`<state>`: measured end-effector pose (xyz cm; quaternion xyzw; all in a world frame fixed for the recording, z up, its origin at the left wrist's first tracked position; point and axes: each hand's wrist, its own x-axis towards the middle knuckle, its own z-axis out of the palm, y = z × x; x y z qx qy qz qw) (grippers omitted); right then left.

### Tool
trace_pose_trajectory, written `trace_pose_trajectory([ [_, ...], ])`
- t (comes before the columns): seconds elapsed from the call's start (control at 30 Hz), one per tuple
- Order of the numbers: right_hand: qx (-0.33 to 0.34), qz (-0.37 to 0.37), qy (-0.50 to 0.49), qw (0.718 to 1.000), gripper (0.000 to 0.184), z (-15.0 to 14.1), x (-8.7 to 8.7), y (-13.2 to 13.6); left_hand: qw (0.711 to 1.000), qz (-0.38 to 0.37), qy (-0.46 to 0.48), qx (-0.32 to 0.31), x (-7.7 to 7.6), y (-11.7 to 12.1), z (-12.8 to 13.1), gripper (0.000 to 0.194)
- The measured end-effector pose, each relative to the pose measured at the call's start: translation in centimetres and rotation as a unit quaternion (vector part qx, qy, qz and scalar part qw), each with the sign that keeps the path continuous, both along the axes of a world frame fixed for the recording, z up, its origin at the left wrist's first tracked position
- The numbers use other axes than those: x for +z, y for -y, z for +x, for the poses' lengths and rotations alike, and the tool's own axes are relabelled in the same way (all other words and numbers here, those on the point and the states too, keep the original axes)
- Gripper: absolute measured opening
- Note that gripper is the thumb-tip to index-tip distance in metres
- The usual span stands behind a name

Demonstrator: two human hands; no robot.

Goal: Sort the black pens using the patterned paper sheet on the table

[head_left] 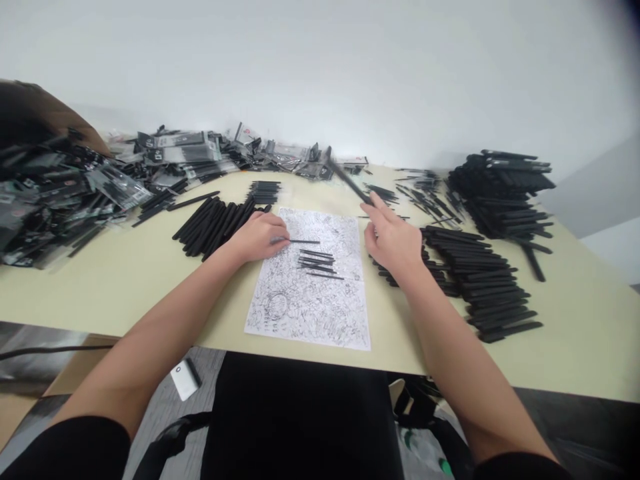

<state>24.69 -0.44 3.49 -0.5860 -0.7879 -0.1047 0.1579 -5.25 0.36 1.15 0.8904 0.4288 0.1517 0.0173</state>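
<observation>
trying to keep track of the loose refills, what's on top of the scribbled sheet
On the scribbled sheet lie several thin dark sticks, with one more at the left hand's fingertips. Whatever the hand covers there cannot be seen.

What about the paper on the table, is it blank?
No, the paper is covered with dark scribbles, visible all around the thin black sticks lying on it.
</observation>
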Motion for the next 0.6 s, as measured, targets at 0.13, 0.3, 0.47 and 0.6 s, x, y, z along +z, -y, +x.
trace_pose_trajectory([
  [0.13, 0.046, -0.012, 0.053, 0.997, 0.049, 0.1, -0.5, -0.4, 1.0, 0.01, 0.011, 0.019, -0.1, 0.0, 0.0, 0.029],
  [0.3, 0.099, 0.003, 0.113, 0.989, 0.047, 0.0, -0.9, -0.8, 0.997, 0.057, 0.027, 0.039, -0.2, 0.1, -0.1, 0.035],
  [0.47, 0.183, 0.049, 0.136, 0.972, 0.043, -0.9, -1.5, -0.7, 0.985, 0.131, 0.067, 0.085, -0.3, 0.0, -0.4, 0.044],
  [0.6, 0.226, 0.078, 0.141, 0.961, 0.042, -1.5, -1.8, -0.5, 0.981, 0.165, 0.071, 0.077, -0.4, -0.1, -0.5, 0.03],
])
